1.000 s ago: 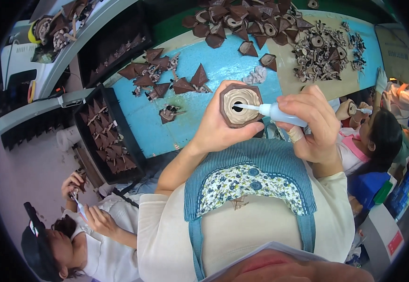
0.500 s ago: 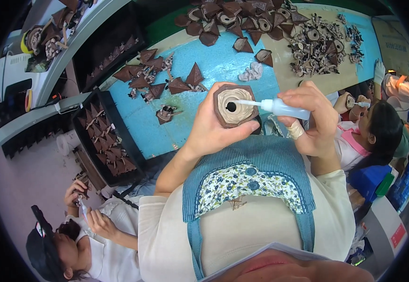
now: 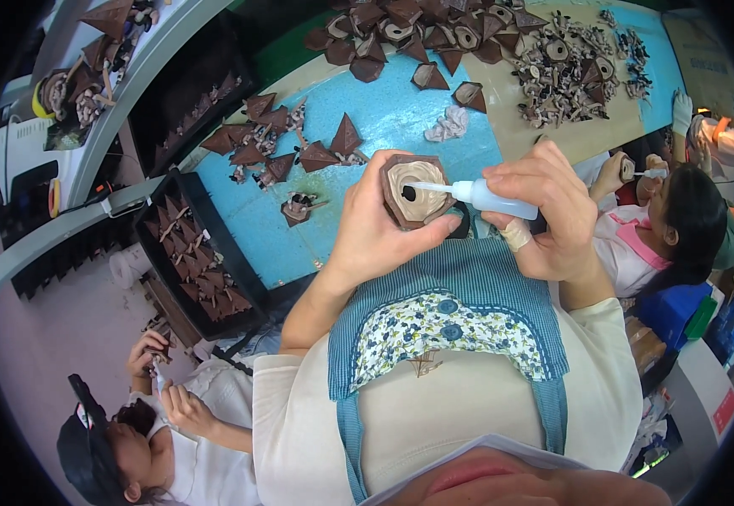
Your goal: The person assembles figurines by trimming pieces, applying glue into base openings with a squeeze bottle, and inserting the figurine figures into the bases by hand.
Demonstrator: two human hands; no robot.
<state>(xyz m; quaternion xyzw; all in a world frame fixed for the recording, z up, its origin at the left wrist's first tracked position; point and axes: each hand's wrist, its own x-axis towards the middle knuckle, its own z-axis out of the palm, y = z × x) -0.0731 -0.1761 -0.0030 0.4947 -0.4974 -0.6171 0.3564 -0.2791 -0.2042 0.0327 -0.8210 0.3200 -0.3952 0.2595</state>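
My left hand (image 3: 362, 223) is wrapped round a brown hexagonal piece (image 3: 394, 184), its cream swirled face with a dark central hole turned up. In my right hand (image 3: 552, 211) lies a translucent squeeze bottle (image 3: 502, 201), gripped between thumb and fingers and tilted sideways. The bottle's long white nozzle reaches over the cream face, its tip beside the hole; whether it touches cannot be told. A tan bandage or tape wraps a finger of the right hand. Beyond my hands, brown pointed pieces (image 3: 318, 158) and a crumpled white tissue (image 3: 447, 124) lie on the blue table top (image 3: 375, 101).
A black tray (image 3: 164, 282) of brown pointed pieces stands at the left. Heaps of brown pieces (image 3: 405, 29) and small mixed parts (image 3: 565, 80) cover the far side. Co-workers sit at the lower left (image 3: 207, 422) and the right (image 3: 637, 240), each holding a small bottle.
Both hands, with the hexagonal piece and bottle, have shifted slightly left in the picture. The nozzle remains over the cream face near the hole.
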